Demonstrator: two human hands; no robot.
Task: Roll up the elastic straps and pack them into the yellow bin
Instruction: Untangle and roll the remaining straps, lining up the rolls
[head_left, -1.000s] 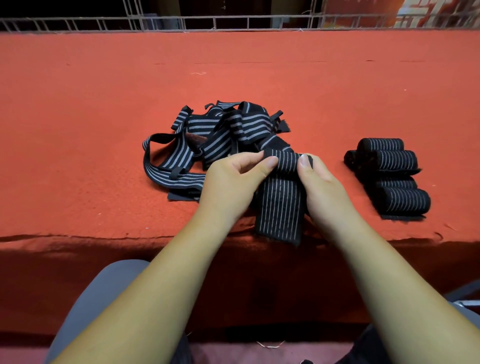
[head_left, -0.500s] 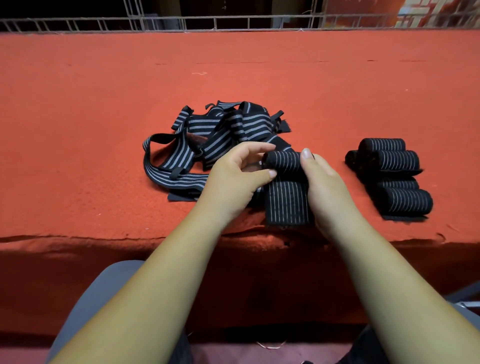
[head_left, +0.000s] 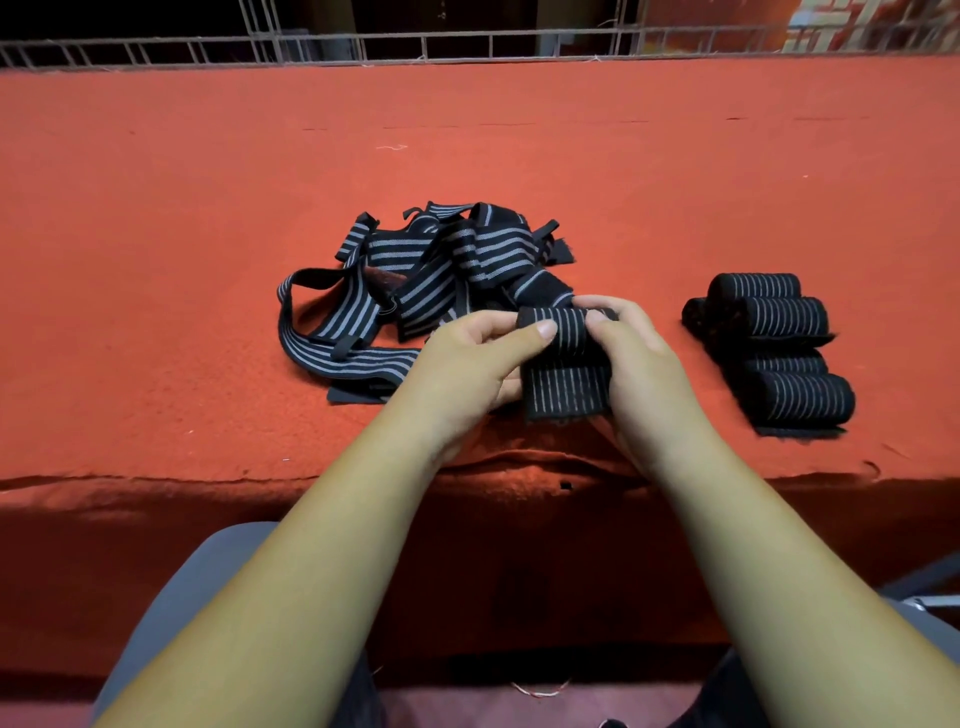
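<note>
Nearest the viewer, two bare forearms reach forward from the lower edge of the view, over a patch of grey fabric at lower left; what that fabric belongs to cannot be told. Beyond them runs the front edge of the desk, covered in a red cloth that hangs down over the near side.

Just past that edge, at centre, the two hands meet on a partly rolled strap, black with thin pale stripes. The left hand has its grip closed on the left end of the roll, with the thumb laid across the front and the fingers curled behind. The right hand grips the right end the same way, its thumb on the front of the roll close to the left thumb. The wound part sits uppermost between the thumbs, and the unwound tail hangs flat below it, down to the cloth.

Behind and to the left of the hands lies a tangled heap of loose straps, resting on the desk and touching the strap in hand. To the right, apart from the hands, several finished rolls lie side by side, touching, in a row running away from the viewer.

A pale metal rail borders the far side of the desk.
</note>
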